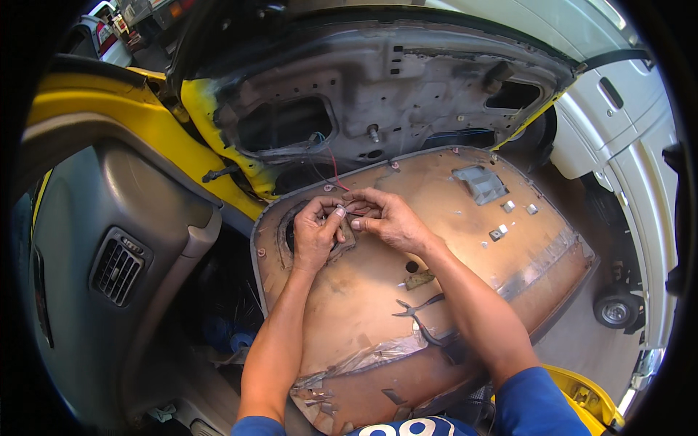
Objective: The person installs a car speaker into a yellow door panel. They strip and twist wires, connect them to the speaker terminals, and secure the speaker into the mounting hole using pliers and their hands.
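My left hand (318, 231) and my right hand (390, 220) meet over the upper left of a brown door trim panel (356, 301). A thin red wire (335, 167) runs down from the bare door (349, 87) to my fingers, with a darker wire (314, 168) beside it. Thumb and fingers of each hand are pinched together on the wire; its end is mostly hidden. Under my left hand, a round cut-out (289, 236) shows in the panel. Dark-handled pliers (412, 312) lie on the panel, left of my right forearm.
A grey dashboard (145, 211) with an air vent (120, 267) fills the left. Small clips (498, 232) and a grey patch (480, 184) sit on the panel's right half. A yellow body pillar (207, 149) stands beside the door. A white vehicle (625, 152) is parked at right.
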`<control>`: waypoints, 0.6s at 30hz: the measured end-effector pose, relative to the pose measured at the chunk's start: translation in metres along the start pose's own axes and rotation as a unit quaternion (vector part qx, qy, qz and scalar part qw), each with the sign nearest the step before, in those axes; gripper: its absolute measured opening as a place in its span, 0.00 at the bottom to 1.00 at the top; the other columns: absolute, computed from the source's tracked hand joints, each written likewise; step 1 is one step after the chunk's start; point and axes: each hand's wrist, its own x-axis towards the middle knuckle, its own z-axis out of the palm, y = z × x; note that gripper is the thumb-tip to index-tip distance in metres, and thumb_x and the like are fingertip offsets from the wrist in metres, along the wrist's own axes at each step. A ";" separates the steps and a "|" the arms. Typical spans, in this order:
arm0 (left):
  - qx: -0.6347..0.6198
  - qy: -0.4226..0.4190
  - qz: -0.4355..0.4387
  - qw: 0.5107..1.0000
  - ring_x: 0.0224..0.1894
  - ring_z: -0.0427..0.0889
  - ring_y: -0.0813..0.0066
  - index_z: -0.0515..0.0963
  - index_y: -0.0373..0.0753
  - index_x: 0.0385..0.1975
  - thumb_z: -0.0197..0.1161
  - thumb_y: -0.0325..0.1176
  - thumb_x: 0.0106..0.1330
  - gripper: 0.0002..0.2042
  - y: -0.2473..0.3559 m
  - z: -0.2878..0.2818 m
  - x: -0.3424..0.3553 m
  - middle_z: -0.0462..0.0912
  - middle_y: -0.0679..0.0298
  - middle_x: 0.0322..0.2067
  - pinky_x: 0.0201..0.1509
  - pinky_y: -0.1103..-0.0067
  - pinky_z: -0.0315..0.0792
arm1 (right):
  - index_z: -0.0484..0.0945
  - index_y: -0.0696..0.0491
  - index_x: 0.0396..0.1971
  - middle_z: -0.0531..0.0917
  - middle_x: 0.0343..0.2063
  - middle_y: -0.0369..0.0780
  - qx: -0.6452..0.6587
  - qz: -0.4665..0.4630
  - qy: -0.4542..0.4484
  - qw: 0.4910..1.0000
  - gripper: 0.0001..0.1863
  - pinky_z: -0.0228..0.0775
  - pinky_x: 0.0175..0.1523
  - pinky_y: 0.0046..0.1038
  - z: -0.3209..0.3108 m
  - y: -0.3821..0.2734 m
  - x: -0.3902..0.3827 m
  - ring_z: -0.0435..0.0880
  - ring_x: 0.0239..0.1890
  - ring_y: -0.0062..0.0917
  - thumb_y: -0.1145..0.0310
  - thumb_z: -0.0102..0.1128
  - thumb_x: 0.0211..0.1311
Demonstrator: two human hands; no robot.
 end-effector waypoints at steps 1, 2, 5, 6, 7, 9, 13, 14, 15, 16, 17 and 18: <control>0.000 0.004 0.000 1.000 0.21 0.78 0.84 0.83 0.30 0.47 0.67 0.26 0.73 0.08 0.001 -0.004 0.002 0.86 0.63 0.32 0.24 0.84 0.70 | 0.80 0.58 0.63 0.90 0.40 0.45 0.013 -0.019 -0.006 1.000 0.23 0.82 0.51 0.33 0.004 0.005 0.005 0.89 0.43 0.24 0.74 0.67 0.70; 0.003 0.017 -0.004 1.000 0.21 0.77 0.84 0.83 0.30 0.45 0.67 0.27 0.73 0.08 0.001 -0.006 0.003 0.86 0.63 0.32 0.24 0.84 0.69 | 0.82 0.58 0.62 0.90 0.40 0.44 0.015 0.001 -0.003 1.000 0.21 0.82 0.52 0.32 0.007 0.009 0.009 0.89 0.43 0.23 0.74 0.67 0.69; 0.112 0.026 -0.001 0.993 0.23 0.78 0.83 0.85 0.31 0.43 0.70 0.27 0.70 0.07 0.003 -0.017 0.008 0.87 0.64 0.32 0.28 0.82 0.72 | 0.87 0.58 0.55 0.92 0.41 0.43 -0.092 0.003 -0.002 0.996 0.17 0.82 0.53 0.31 0.005 0.015 0.019 0.90 0.44 0.25 0.74 0.68 0.67; 0.172 0.033 0.004 0.984 0.24 0.79 0.83 0.85 0.31 0.44 0.70 0.28 0.69 0.08 0.003 -0.021 0.009 0.87 0.64 0.31 0.29 0.81 0.73 | 0.88 0.58 0.52 0.92 0.41 0.43 -0.146 -0.007 -0.002 0.989 0.15 0.82 0.53 0.31 0.003 0.017 0.021 0.90 0.44 0.26 0.74 0.68 0.67; 0.232 0.039 0.008 0.972 0.24 0.79 0.82 0.85 0.32 0.44 0.71 0.28 0.69 0.09 0.005 -0.026 0.010 0.87 0.64 0.31 0.30 0.80 0.74 | 0.89 0.58 0.50 0.92 0.41 0.42 -0.160 0.003 -0.008 0.987 0.13 0.81 0.54 0.31 0.001 0.018 0.024 0.89 0.45 0.25 0.74 0.69 0.67; 0.234 0.104 0.027 0.966 0.30 0.83 0.76 0.85 0.33 0.45 0.71 0.29 0.68 0.10 0.008 -0.039 0.012 0.88 0.60 0.34 0.37 0.76 0.78 | 0.90 0.59 0.46 0.91 0.41 0.42 -0.192 0.010 -0.018 0.981 0.10 0.79 0.56 0.29 -0.001 0.022 0.029 0.88 0.47 0.23 0.74 0.70 0.68; 0.377 0.190 0.132 0.897 0.42 0.89 0.64 0.85 0.33 0.50 0.71 0.32 0.70 0.14 0.009 -0.058 0.020 0.90 0.56 0.40 0.50 0.72 0.80 | 0.89 0.58 0.49 0.90 0.43 0.47 -0.301 -0.014 -0.056 0.952 0.11 0.79 0.56 0.34 0.002 0.031 0.040 0.90 0.47 0.36 0.72 0.68 0.69; 0.429 0.195 0.101 0.876 0.53 0.87 0.50 0.85 0.34 0.53 0.69 0.34 0.70 0.15 0.005 -0.059 0.017 0.89 0.49 0.47 0.61 0.65 0.77 | 0.89 0.57 0.49 0.90 0.43 0.47 -0.302 -0.031 -0.059 0.951 0.11 0.79 0.55 0.35 0.004 0.033 0.042 0.89 0.47 0.38 0.72 0.68 0.69; 0.420 0.178 0.075 0.887 0.55 0.87 0.50 0.85 0.34 0.53 0.68 0.34 0.71 0.15 0.002 -0.059 0.017 0.89 0.48 0.48 0.62 0.65 0.77 | 0.89 0.57 0.49 0.89 0.42 0.47 -0.311 -0.042 -0.060 0.948 0.11 0.79 0.55 0.35 0.004 0.035 0.045 0.89 0.47 0.39 0.72 0.68 0.70; 0.409 0.164 0.060 0.896 0.56 0.87 0.49 0.84 0.35 0.54 0.68 0.35 0.71 0.16 -0.002 -0.058 0.017 0.89 0.47 0.49 0.63 0.64 0.76 | 0.89 0.56 0.49 0.89 0.42 0.47 -0.326 -0.051 -0.059 0.942 0.11 0.79 0.54 0.36 0.005 0.036 0.047 0.89 0.46 0.41 0.72 0.68 0.70; 0.390 0.146 0.012 0.909 0.57 0.87 0.48 0.84 0.36 0.55 0.68 0.35 0.71 0.16 -0.006 -0.057 0.016 0.89 0.46 0.50 0.63 0.63 0.76 | 0.89 0.56 0.49 0.88 0.42 0.47 -0.338 -0.061 -0.069 0.936 0.11 0.79 0.54 0.36 0.005 0.037 0.049 0.89 0.46 0.42 0.72 0.68 0.69; 0.361 0.127 -0.027 0.923 0.59 0.86 0.47 0.84 0.36 0.56 0.67 0.34 0.72 0.16 -0.011 -0.054 0.014 0.88 0.45 0.52 0.64 0.63 0.76 | 0.89 0.55 0.48 0.88 0.41 0.46 -0.357 -0.070 -0.077 0.928 0.11 0.79 0.54 0.37 0.006 0.038 0.050 0.88 0.46 0.42 0.72 0.68 0.69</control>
